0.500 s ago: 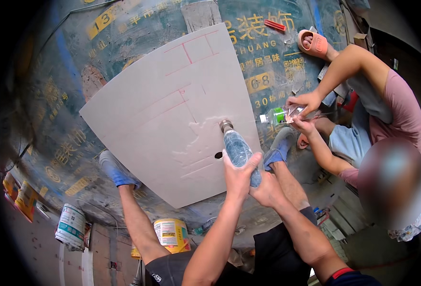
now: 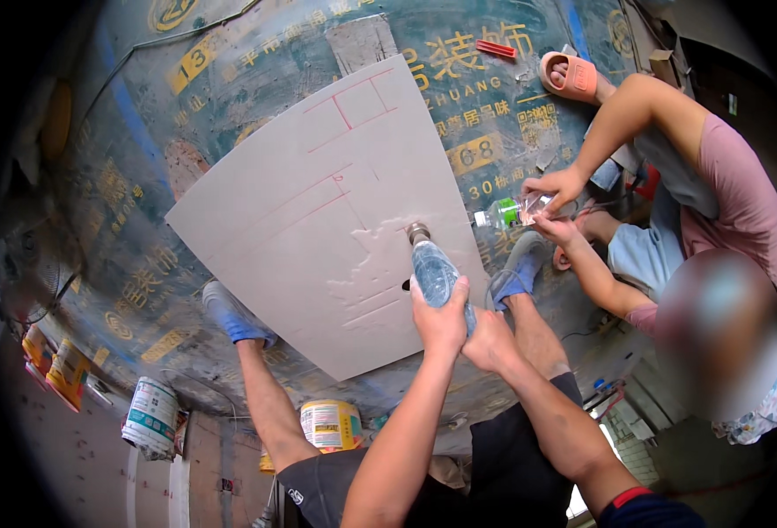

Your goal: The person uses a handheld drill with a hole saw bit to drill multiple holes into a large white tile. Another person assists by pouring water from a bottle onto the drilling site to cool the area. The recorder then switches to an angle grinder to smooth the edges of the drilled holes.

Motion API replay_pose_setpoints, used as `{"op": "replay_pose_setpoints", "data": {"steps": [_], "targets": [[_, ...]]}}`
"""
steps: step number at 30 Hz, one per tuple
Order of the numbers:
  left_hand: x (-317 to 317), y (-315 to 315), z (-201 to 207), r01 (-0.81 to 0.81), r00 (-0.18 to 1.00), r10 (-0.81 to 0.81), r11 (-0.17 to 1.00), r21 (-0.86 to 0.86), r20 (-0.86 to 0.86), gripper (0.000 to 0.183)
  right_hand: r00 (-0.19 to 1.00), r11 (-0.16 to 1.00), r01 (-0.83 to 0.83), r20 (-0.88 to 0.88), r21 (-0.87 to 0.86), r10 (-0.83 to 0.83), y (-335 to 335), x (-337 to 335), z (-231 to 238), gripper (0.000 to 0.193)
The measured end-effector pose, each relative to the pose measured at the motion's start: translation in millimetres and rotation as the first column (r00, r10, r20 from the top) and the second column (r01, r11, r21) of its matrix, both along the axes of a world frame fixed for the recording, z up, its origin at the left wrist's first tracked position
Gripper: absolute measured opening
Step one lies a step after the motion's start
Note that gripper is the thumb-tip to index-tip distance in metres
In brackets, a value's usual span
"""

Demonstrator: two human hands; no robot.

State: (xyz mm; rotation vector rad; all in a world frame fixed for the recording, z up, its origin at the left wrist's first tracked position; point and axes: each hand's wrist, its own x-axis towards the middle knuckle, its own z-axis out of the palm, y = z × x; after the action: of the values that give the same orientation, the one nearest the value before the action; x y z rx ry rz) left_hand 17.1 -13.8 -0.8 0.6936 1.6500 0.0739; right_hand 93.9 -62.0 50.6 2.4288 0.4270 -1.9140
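The bottle [image 2: 435, 275] is clear glossy plastic, the tile [image 2: 318, 220] smooth, matt and pale with a wet sheen near its mouth, the floor sheet [image 2: 142, 264] worn and dusty, the sandal [image 2: 571, 76] smooth orange plastic.

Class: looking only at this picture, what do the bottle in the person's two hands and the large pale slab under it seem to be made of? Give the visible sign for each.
Bottle: likely thin clear plastic, glossy; it is see-through with glints. Left hand and right hand grip it. Slab: probably ceramic or stone tile, matt pale grey; flat, straight-edged, with red marking lines and a wet patch.
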Motion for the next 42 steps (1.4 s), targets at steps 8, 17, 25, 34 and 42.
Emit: {"op": "replay_pose_setpoints", "data": {"steps": [8, 17, 25, 34, 42], "targets": [[5, 5, 4, 0.039, 0.999, -0.039, 0.999, 0.014, -0.019, 0.048, 0.999, 0.999, 0.039, -0.022, 0.004, -0.039, -11, 1, -8, 0.041], [6, 2, 3, -0.006, 1.000, 0.007, 1.000, -0.017, 0.016, 0.068, 0.999, 0.999, 0.039, -0.022, 0.000, -0.039, -14, 4, -9, 0.042], [5, -4, -3, 0.009, 1.000, -0.009, 1.000, 0.014, -0.018, 0.060, 0.999, 0.999, 0.028, -0.023, -0.023, -0.028, -14, 4, -9, 0.042], [9, -2, -3, 0.026, 0.999, -0.025, 0.996, 0.079, -0.021, 0.050, 0.996, 0.997, 0.076, -0.038, -0.013, -0.076, -10, 7, -8, 0.040], [9, 0, -3, 0.034, 0.999, -0.032, 0.997, 0.066, -0.026, 0.048, 0.997, 0.998, 0.067, -0.028, 0.007, -0.067, -8, 8, -7, 0.040]]}}
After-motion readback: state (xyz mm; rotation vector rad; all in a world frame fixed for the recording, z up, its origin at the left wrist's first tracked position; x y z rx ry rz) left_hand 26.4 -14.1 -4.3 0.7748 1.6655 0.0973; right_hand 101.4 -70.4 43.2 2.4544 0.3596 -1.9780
